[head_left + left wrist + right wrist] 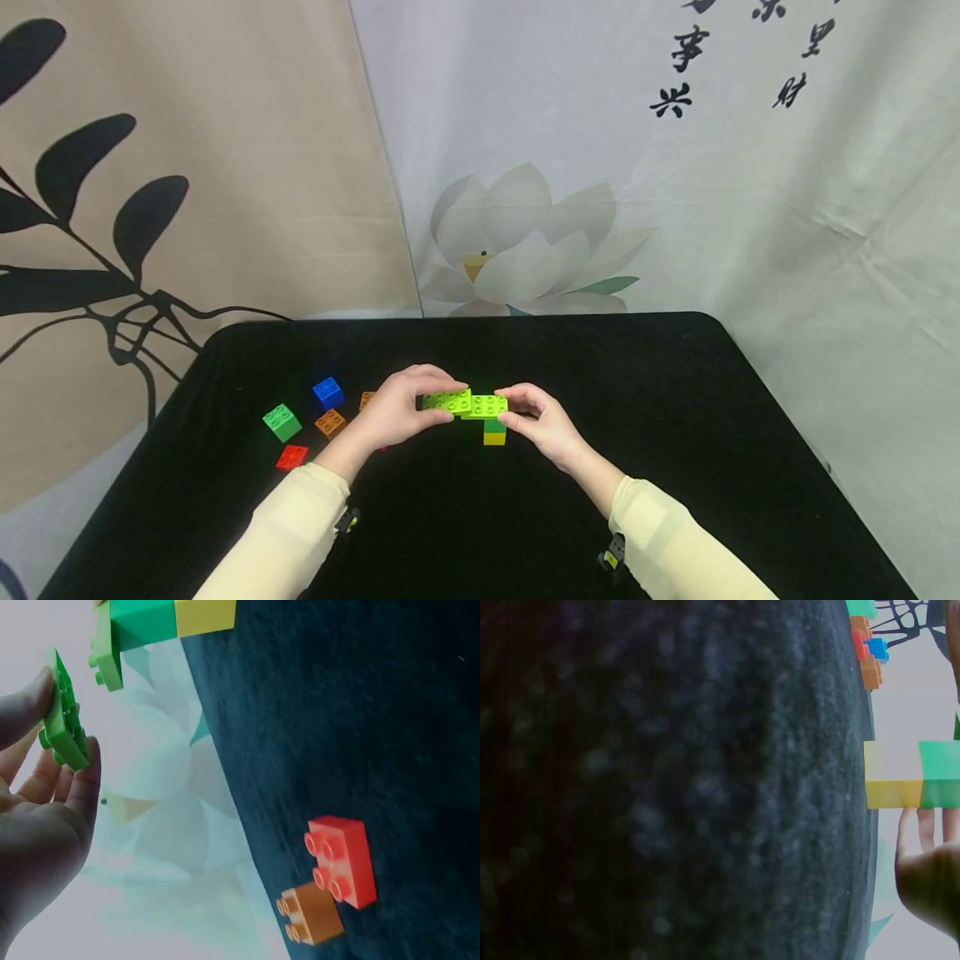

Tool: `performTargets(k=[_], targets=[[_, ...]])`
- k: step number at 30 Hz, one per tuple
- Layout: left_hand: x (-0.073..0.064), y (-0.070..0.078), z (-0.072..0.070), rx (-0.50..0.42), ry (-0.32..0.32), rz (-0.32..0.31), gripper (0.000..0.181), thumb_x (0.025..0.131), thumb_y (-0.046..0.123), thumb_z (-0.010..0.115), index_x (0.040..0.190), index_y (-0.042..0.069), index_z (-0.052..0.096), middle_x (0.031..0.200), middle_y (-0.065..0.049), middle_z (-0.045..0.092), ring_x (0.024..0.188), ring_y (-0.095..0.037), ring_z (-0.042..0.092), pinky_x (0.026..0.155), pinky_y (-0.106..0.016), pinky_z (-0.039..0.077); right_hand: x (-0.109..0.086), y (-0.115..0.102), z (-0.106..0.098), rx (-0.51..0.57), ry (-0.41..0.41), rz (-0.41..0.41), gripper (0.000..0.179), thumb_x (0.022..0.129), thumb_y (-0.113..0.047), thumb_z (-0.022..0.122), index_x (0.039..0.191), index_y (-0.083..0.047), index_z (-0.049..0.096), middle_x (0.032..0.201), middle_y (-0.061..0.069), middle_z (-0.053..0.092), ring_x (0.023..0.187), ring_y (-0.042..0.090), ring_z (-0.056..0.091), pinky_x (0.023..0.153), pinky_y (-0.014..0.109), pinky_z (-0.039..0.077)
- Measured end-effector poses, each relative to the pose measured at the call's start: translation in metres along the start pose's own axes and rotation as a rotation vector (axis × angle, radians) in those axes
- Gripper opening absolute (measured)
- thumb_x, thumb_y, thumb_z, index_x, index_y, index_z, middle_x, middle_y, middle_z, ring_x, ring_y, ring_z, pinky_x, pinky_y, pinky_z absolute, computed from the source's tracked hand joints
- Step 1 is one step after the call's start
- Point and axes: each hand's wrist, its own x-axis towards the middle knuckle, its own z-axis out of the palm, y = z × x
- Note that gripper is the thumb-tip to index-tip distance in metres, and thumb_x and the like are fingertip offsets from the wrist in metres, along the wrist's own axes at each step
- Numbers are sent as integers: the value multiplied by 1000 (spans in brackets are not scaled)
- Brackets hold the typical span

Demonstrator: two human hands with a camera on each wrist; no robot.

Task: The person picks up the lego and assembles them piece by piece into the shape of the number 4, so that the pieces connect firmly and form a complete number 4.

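My left hand [397, 407] pinches a lime-green flat brick [448, 402] between thumb and fingers. Its right end overlaps a second lime-green flat brick [487, 407] in the head view, while the left wrist view shows a gap between the two. My right hand [553, 427] grips the right end of that second flat brick. Under it hangs a green brick [142, 622], and a yellow brick [206, 615] is joined below the green one. In the right wrist view, the yellow and green bricks [941, 769] show side by side above my fingers.
Loose bricks lie on the black table [637, 367] at the left: a green brick [282, 423], a blue brick [328, 392], an orange brick [330, 423] and a red brick [292, 457]. Another orange brick [366, 399] is partly behind my left hand. A printed curtain [525, 100] hangs behind.
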Motion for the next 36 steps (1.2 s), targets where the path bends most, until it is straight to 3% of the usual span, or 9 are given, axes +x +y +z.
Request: performTargets(k=[5, 16, 36], targets=[[7, 3, 6, 7, -15, -38, 34, 85, 15, 80, 119, 16, 73, 113, 3, 67, 105, -17, 59, 88, -38, 49, 0, 0, 0, 1, -1, 6, 32, 93, -4, 68, 124, -1, 60, 119, 17, 64, 109, 31, 60, 90, 30, 52], [15, 4, 12, 43, -38, -15, 31, 88, 17, 77, 118, 16, 73, 113, 1, 69, 106, -20, 58, 88, -41, 49, 0, 2, -1, -6, -9, 3, 31, 94, -5, 67, 124, -1, 60, 118, 17, 64, 109, 32, 59, 91, 31, 52], [17, 4, 12, 17, -72, -130, 29, 87, 16, 77, 116, 18, 74, 113, 1, 68, 107, -20, 57, 90, -43, 49, 0, -1, -1, 1, -14, 16, 31, 94, -7, 67, 124, -2, 59, 118, 16, 64, 108, 31, 59, 91, 33, 52]])
